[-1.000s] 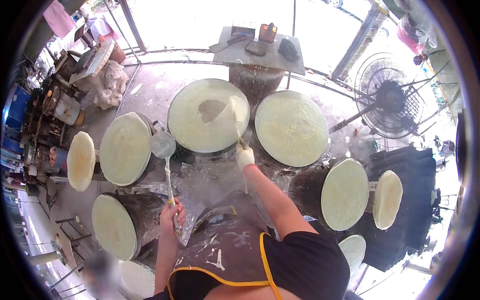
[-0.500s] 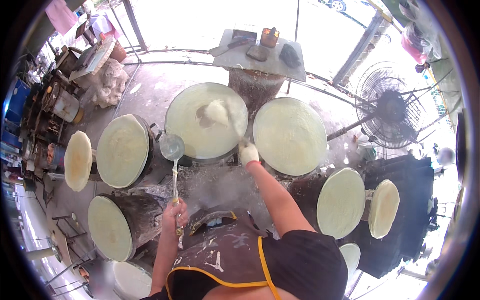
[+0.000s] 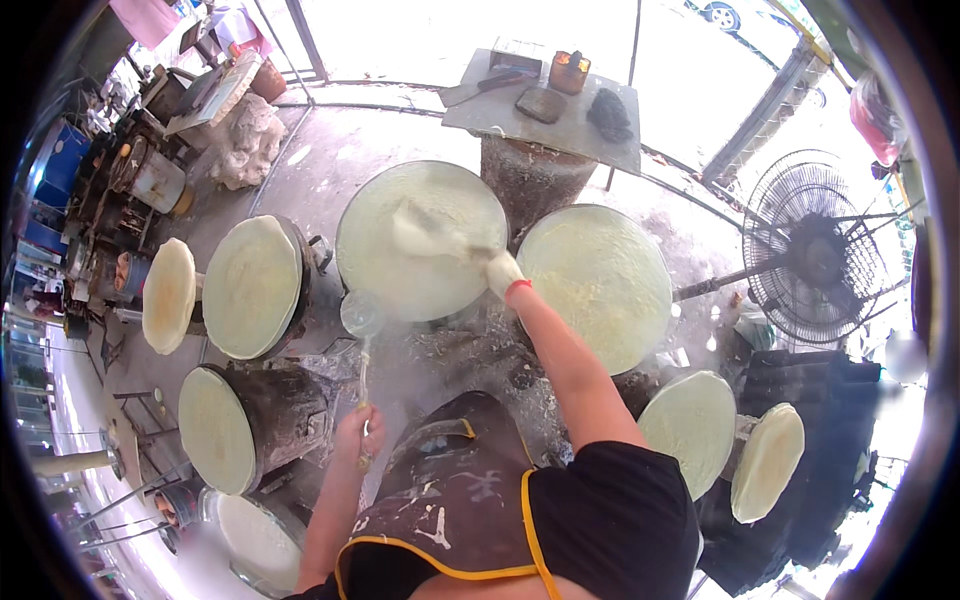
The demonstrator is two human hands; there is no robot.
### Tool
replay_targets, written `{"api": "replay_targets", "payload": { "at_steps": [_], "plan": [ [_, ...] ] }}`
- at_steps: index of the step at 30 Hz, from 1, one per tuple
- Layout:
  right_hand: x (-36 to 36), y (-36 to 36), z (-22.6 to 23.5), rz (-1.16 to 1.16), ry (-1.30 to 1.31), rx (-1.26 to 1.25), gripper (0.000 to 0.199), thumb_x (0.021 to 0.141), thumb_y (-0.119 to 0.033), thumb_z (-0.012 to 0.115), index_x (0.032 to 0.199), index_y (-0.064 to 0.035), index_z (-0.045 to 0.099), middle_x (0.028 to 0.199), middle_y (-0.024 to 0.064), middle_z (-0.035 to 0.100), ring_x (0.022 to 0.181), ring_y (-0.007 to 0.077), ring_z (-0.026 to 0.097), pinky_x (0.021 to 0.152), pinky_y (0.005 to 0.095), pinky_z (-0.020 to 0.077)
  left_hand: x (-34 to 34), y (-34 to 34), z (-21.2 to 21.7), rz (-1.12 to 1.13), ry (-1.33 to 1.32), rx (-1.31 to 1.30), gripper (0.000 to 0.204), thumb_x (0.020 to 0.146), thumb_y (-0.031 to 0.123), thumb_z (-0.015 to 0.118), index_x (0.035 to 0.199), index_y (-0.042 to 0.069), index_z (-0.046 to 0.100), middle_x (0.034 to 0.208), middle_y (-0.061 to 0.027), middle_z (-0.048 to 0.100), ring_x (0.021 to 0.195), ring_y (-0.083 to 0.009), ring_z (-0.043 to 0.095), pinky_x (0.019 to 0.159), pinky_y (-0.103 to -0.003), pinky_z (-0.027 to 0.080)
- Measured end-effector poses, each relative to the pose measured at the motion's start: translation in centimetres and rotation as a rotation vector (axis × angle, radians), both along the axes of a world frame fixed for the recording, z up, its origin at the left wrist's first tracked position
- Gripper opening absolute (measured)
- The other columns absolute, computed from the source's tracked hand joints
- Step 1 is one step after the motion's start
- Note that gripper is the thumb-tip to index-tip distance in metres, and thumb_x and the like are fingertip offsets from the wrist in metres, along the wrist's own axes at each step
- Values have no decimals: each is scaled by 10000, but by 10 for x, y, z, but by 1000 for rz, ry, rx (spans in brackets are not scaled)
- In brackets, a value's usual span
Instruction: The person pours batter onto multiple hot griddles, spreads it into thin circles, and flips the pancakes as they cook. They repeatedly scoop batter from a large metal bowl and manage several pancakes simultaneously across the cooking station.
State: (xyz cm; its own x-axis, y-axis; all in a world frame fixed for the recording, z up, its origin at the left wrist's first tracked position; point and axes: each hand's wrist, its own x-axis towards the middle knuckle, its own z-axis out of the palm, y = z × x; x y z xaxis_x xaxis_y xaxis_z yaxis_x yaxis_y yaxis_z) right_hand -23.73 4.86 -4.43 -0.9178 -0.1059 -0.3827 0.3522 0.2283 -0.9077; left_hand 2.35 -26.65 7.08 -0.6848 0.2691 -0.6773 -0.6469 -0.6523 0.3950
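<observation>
Batter-Coated Round Griddle, Centre of Frame

Pale batter covered the large round griddle [image 3: 420, 240] at upper centre of the frame. The right hand [image 3: 503, 274], in a white glove with a red cuff, was closed around the handle of a flat spreader [image 3: 425, 232], whose blade lay on the batter near the griddle's middle. The left hand [image 3: 358, 430], at lower centre, was closed around the long handle of a ladle [image 3: 360, 315]; the ladle's bowl sat just beside the lower-left rim of the griddle, above a steaming area.

A second batter-coated griddle [image 3: 600, 285] stood just right of the first. Further round plates stood at centre left [image 3: 250, 285], lower left [image 3: 215, 430] and lower right [image 3: 700, 430]. A bench [image 3: 545, 110] at top centre carried a small orange container [image 3: 568, 72] and dark items. A standing fan [image 3: 815, 250] occupied the right of the frame.
</observation>
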Motion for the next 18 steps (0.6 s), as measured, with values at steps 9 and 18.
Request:
{"api": "replay_targets", "payload": {
  "at_steps": [9,18],
  "plan": [
    [115,13,42,-289,-368,-379,337,848,-249,603,1138,-76,590,668,-11,537,498,72,429,432,238,342,-87,40,-2,-151,111,-642,98,832,118,518,851,85,428,590,-6,413,386,-98,381,324,-256,302],
    [155,-56,23,-455,-414,-628,322,851,-238,592,1140,-95,586,627,-27,504,462,86,412,405,237,331,-106,34,-22,-105,226,-268,61,881,116,476,904,65,452,563,8,380,379,-85,360,317,-240,290]
  ]
}}
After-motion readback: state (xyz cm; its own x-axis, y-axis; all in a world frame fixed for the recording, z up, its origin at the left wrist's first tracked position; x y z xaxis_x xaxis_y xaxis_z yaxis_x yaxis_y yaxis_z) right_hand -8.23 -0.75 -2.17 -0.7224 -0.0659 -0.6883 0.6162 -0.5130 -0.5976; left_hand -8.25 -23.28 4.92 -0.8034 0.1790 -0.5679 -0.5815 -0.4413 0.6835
